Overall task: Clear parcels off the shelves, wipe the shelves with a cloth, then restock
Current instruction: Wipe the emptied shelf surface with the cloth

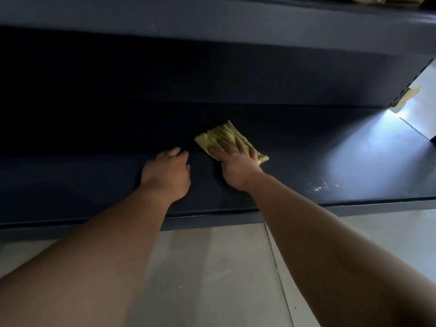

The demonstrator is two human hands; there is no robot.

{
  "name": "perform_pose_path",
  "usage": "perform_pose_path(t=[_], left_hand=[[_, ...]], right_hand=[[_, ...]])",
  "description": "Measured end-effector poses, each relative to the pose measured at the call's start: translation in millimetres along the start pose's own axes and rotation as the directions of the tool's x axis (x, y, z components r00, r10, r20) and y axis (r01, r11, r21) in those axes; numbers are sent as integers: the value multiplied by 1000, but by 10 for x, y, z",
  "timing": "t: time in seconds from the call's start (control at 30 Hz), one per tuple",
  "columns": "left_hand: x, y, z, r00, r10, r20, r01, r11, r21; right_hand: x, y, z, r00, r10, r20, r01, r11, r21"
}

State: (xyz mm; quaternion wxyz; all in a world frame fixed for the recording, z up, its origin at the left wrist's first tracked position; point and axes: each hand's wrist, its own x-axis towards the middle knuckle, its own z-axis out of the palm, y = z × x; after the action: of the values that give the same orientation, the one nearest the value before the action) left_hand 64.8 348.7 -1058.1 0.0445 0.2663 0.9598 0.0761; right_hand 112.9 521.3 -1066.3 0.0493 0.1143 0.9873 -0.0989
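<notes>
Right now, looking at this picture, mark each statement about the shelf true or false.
1. The right hand presses flat on the cloth. True.
2. The cloth is blue. False: it is yellow.
3. The left hand grips the cloth. False: it rests on the shelf, apart from the cloth.
4. White specks lie on the shelf right of the cloth. True.

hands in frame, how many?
2. The left hand rests on the bare shelf, just left of the cloth. The right hand presses flat on the cloth. Neither is hidden.
</notes>
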Motion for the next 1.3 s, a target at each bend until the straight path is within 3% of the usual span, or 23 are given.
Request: perform_pose_path(t=[0.1,0.2,0.4,0.6,0.73,0.83,1.0,1.3], left_hand=[[113,141,58,1000,-21,-10,22,997,73],[241,308,125,999,-44,22,42,995,90],[362,335,166,998,-47,47,42,993,108],[405,377,26,983,-76,166,71,997,37],[424,366,45,994,-47,95,41,998,55],[536,418,83,996,-24,85,15,995,103],[674,481,127,994,-18,108,5,993,121],[729,516,93,980,-56,190,46,997,57]], right_hand=[[322,-26,-5,997,65,35,-65,998,-10],[407,193,-24,985,168,-28,-167,986,15],[264,865,-156,908,412,-74,-409,911,54],[223,517,-52,971,240,-21,-239,971,26],[502,314,-67,996,82,38,-82,997,-4],[835,258,-108,995,81,64,-79,997,-24],[989,500,-181,970,240,30,-240,970,21],[298,1285,-282,826,558,72,-561,828,19]])
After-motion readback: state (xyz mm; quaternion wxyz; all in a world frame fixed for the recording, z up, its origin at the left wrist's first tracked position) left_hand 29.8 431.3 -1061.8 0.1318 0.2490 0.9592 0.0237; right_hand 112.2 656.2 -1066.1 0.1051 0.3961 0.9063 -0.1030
